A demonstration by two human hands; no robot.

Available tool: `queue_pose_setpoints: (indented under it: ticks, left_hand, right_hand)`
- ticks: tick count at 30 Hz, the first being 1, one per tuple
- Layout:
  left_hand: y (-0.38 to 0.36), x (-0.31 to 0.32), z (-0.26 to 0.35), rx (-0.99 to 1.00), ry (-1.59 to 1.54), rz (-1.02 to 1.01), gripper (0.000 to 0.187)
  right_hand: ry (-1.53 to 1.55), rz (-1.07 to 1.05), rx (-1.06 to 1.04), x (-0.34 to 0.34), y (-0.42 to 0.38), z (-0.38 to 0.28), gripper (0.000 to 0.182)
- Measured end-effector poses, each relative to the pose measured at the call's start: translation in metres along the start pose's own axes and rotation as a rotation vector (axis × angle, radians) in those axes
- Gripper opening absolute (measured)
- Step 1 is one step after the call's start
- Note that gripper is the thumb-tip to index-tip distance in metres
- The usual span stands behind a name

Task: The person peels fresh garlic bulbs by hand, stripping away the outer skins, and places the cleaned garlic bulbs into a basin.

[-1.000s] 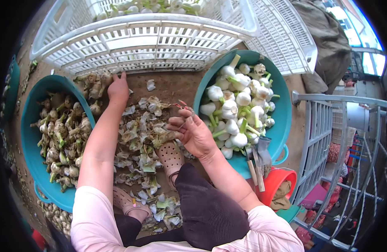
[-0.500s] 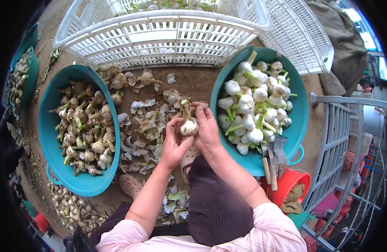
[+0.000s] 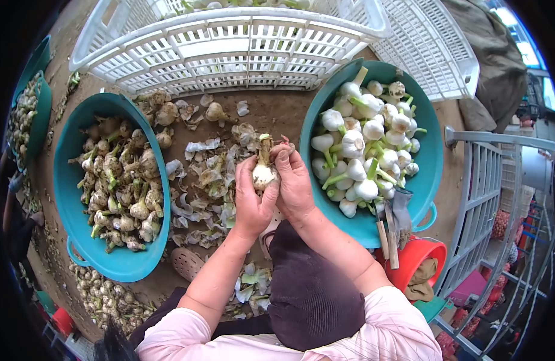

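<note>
A garlic bulb (image 3: 264, 175) with a brown stem and dirt specks is held between both hands, stem up. My left hand (image 3: 251, 195) wraps its left side. My right hand (image 3: 294, 185) touches its right side, with thumb and fingers pinched at a reddish-brown bit of skin by the stem. Left of the hands, a teal tub (image 3: 124, 270) holds unpeeled, dirty garlic (image 3: 141, 209). On the right, another teal tub (image 3: 431, 174) holds white peeled garlic (image 3: 353, 144) with green stems. Loose garlic skins (image 3: 212, 177) lie on the ground beneath the hands.
White plastic crates (image 3: 229, 54) stand at the front. Tools with wooden handles (image 3: 392, 243) lean at the right tub's edge, beside a red bucket (image 3: 412, 265). A metal rack (image 3: 479, 198) stands far right. Garlic heaps (image 3: 106, 301) lie lower left. Part of another person (image 3: 18, 222) shows far left.
Both hands and the bulb have shifted slightly left. The fingers have closed nearer together round the bulb, and a strip of reddish skin now shows at my right fingertips.
</note>
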State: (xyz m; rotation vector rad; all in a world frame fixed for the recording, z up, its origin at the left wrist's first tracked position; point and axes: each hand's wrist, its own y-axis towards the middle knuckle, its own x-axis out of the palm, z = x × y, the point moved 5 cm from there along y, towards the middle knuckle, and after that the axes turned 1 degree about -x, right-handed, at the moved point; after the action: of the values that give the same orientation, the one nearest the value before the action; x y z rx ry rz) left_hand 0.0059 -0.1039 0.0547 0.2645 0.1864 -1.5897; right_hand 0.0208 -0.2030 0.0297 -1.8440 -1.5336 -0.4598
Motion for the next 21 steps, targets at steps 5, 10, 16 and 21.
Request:
queue_pose_setpoints:
  ticks: [5, 10, 16, 21]
  left_hand:
    - [-0.009, 0.001, -0.010, -0.076, -0.510, 0.074, 0.065]
    - [0.000, -0.008, -0.016, -0.043, -0.490, 0.112, 0.067]
    - [0.028, -0.034, -0.002, 0.151, -0.050, 0.043, 0.069]
    - [0.048, -0.054, 0.043, 0.525, 0.681, -0.131, 0.019]
  right_hand:
    - [0.357, 0.104, 0.051, -0.020, 0.011, 0.010, 0.017]
    - [0.208, 0.027, 0.425, -0.012, -0.004, 0.021, 0.042]
    - [0.187, -0.027, 0.462, -0.004, -0.007, 0.009, 0.054]
    - [-0.223, -0.093, 0.411, -0.010, -0.003, 0.013, 0.053]
